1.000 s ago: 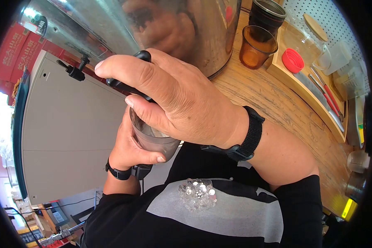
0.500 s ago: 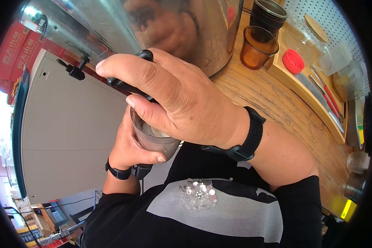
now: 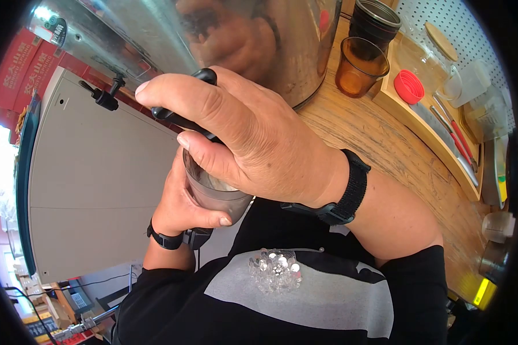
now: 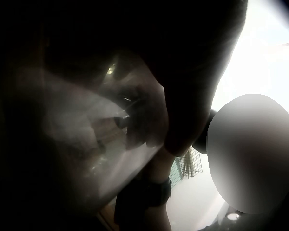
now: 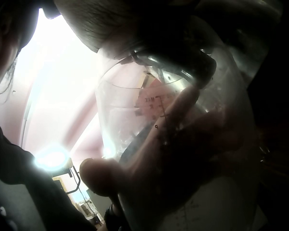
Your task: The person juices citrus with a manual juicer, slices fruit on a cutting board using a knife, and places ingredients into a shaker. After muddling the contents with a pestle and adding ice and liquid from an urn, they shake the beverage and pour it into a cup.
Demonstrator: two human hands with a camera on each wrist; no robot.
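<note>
My left hand (image 3: 175, 201) grips a clear plastic measuring cup (image 3: 221, 200) from the side, its thumb along the near wall. Printed scale marks show on the cup (image 5: 106, 103) in the right wrist view. Over the cup's mouth, my right hand (image 3: 265, 138) holds a black handle (image 3: 204, 75), with the index finger stretched out above it and the thumb below, close to the rim. The handle's lower part is hidden by the hand and cup. Dark and blurred, the left wrist view shows the cup's translucent wall (image 4: 82, 125).
A large shiny metal vessel (image 3: 302, 52) stands just beyond the hands on the wooden table (image 3: 380, 144). To the right are an amber glass (image 3: 354, 80), a black ribbed cup (image 3: 374, 26) and a wooden tray (image 3: 429, 135) with a red cap (image 3: 408, 86). A grey cabinet (image 3: 98, 172) stands left.
The head view has shifted very slightly, so everything sits a little further right. Both hands keep the same hold on the cup and the black handle.
</note>
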